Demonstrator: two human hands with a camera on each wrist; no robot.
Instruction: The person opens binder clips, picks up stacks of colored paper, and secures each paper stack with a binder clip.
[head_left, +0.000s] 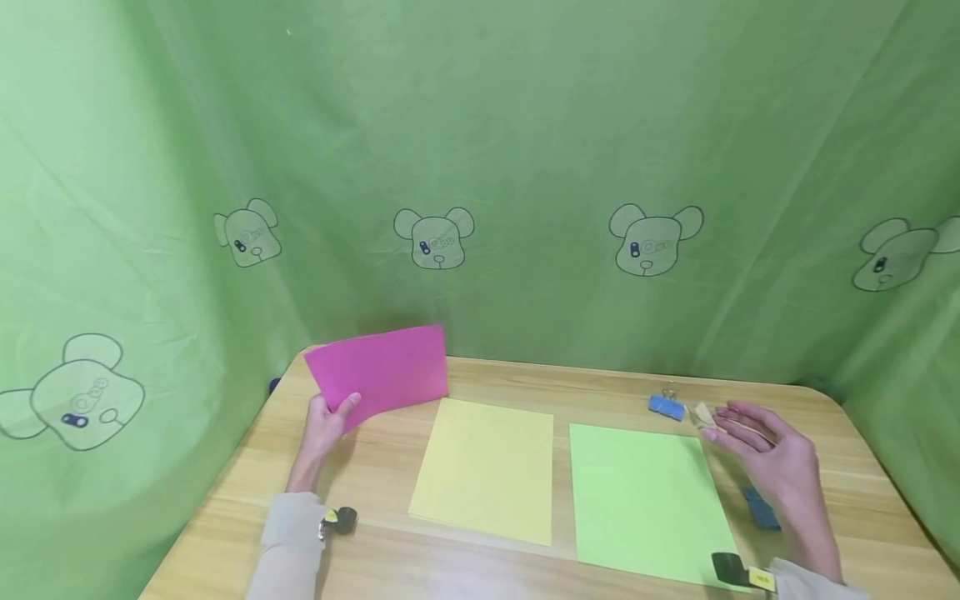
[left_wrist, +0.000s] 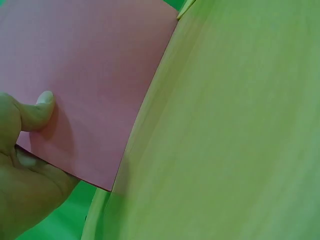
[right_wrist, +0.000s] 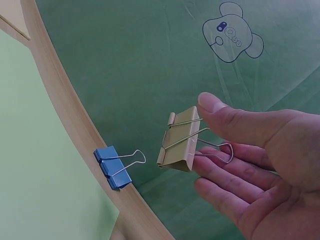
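My left hand [head_left: 322, 427] pinches the lower left corner of a bright pink sheet of paper [head_left: 386, 371], thumb in front and fingers behind. The pink paper stands tilted up at the table's back left, its lower edge close over the wood in the left wrist view. At the right, my right hand [head_left: 783, 454] holds a pale yellow binder clip [right_wrist: 179, 140] by its wire handles, between thumb and fingers. That clip is above the table, beyond the right edge of the green paper [head_left: 645, 500]. A blue binder clip [right_wrist: 114, 167] lies just left of it.
Yellow paper [head_left: 487, 471] lies in the middle of the wooden table [head_left: 375, 525], left of the green paper. A dark blue-grey clip [head_left: 762, 508] sits under the right forearm, partly hidden. A green curtain [head_left: 525, 150] with bear outlines encloses the table's back and sides.
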